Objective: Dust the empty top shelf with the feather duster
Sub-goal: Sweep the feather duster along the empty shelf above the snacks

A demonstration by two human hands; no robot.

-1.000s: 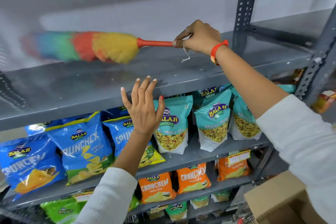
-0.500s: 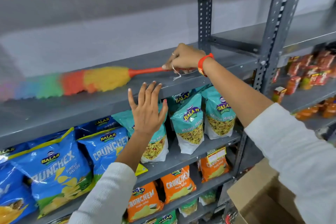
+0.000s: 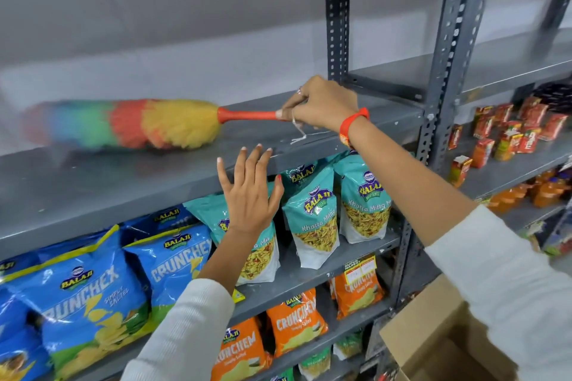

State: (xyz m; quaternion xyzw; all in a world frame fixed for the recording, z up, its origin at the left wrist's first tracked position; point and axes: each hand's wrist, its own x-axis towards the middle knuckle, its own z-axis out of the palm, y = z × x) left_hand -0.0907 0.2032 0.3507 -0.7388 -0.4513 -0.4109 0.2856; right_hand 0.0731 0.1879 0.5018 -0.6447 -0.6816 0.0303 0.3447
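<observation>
Since the earlier frames the duster head is sitting nearer the hand and lower, its yellow end now resting on the shelf rather than lifted over it, and the view is swinging so more of the neighbouring rack is showing.

The right hand (image 3: 320,103) is closing around the end of the orange handle (image 3: 247,115), with a white hanging loop (image 3: 297,133) trailing from it onto the metal. The left hand (image 3: 250,195) is hovering open, fingers spread, gripping nothing, its fingertips (image 3: 257,150) reaching up near the front lip of the top shelf (image 3: 93,176); whether they are touching the lip I cannot tell. The feather duster (image 3: 123,124) is lying across the bare grey shelf surface, its far blue and green end blurring, which suggests it is sweeping.

What could be going wrong from here: the loop string might be snagging on the shelf edge or the perforated upright (image 3: 337,25) if the stroke is running far to the right, and loosened dust is likely falling onto the Balaji Khatta Mitha Mix pouches (image 3: 312,213) and blue Crunchex bags (image 3: 89,294) directly below. The far left of the shelf probably needs a longer reach.

Beyond, orange Crunchem bags (image 3: 294,323) are filling a lower tier, small red packets (image 3: 510,130) are standing on the adjacent rack, and an open cardboard box (image 3: 433,346) is sitting by the right sleeve. Nothing is blocking the shelf top itself.
</observation>
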